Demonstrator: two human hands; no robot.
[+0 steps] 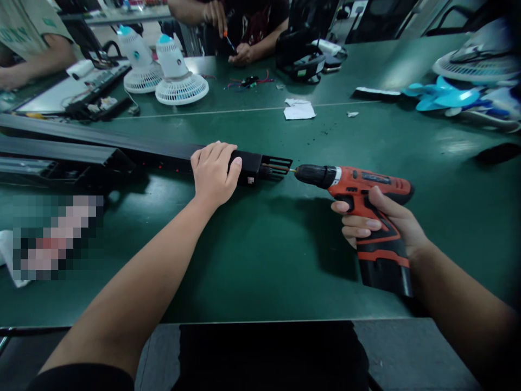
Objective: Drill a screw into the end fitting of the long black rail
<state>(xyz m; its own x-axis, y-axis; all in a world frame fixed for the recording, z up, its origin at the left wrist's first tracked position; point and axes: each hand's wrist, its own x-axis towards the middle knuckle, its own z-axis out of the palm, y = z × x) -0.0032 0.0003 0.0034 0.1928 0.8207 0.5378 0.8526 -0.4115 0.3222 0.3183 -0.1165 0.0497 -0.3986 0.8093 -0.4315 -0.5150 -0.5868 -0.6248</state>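
A long black rail-shaped housing [154, 155] lies across the green table [264, 255]. My left hand [214, 172] lies on top of it near its right end, fingers curled over the far side and pressing it down. My right hand [380, 221] grips the handle of an orange and black cordless drill [362, 187], index finger at the trigger. The drill points left, level with the table, and its bit tip touches the slotted end [277, 167] of the housing.
A second black rail [52, 163] lies at the left. Two white desk fans [171, 70] stand at the back, paper scraps [299, 110] mid-table, blue and white fan parts [456, 92] at the right. Other people's hands [228, 32] work across the table.
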